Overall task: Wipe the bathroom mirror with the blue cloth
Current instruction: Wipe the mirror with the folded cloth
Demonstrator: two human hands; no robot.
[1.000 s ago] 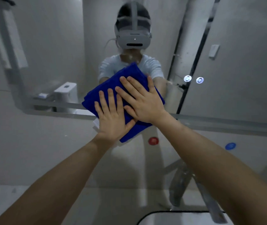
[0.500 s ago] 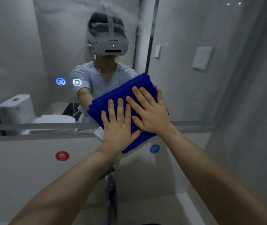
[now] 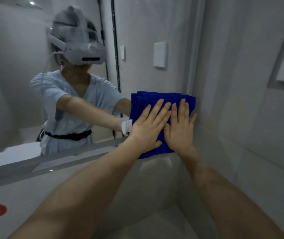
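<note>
Cloth [image 3: 155, 98] pressed flat against the mirror [image 3: 8, 66] by both hands.
The folded cloth is held at the mirror's lower right corner. The left hand [image 3: 148, 129] and right hand [image 3: 181, 133] are laid side by side on it, fingers straight and close together (nothing is gripped). A white tag [image 3: 126, 125] is seen at its left edge.

1. The blue cloth [image 3: 143, 104] is a deep-blue towel folded into a thick, layered pad. It lies flat against the glass at the mirror's right edge, above its lower border, with a white tag [image 3: 126, 125] at its left side.
2. The mirror [image 3: 146, 78] is wall-mounted and upright, its upper left hazy with smears.
</note>
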